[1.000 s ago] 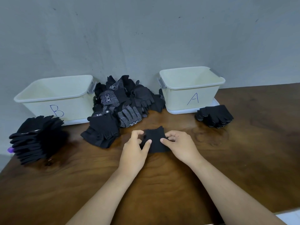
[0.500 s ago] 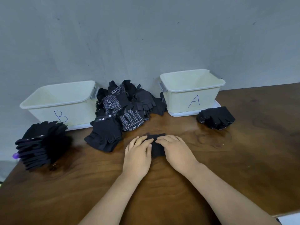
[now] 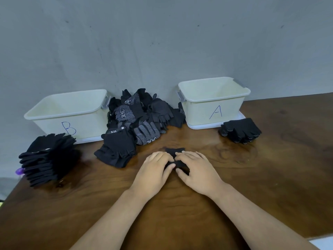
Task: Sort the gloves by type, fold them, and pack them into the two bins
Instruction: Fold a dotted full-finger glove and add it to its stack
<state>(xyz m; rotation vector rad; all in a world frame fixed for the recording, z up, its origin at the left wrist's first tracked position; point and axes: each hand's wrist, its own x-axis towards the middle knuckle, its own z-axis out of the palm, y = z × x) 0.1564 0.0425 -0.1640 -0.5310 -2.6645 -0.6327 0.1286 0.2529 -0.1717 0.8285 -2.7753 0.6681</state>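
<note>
A small folded black glove [image 3: 174,152] lies on the wooden table in front of me, mostly covered by my hands. My left hand [image 3: 155,167] and my right hand [image 3: 195,167] lie flat side by side on it, fingers fairly straight, pressing it down. Bin B [image 3: 54,116] stands at the back left and bin A [image 3: 201,107] at the back right; both look empty. Between them sits a loose heap of black gloves [image 3: 144,114], some dotted white. A single fingerless glove [image 3: 117,148] lies in front of the heap.
A stack of folded black gloves [image 3: 46,157] stands at the left in front of bin B. A smaller stack of folded dotted gloves [image 3: 240,130] lies to the right of bin A. The grey wall runs close behind the bins.
My hands were pinching the glove's edges a second ago. They have since folded it over and now lie flat on top of it, close together.
</note>
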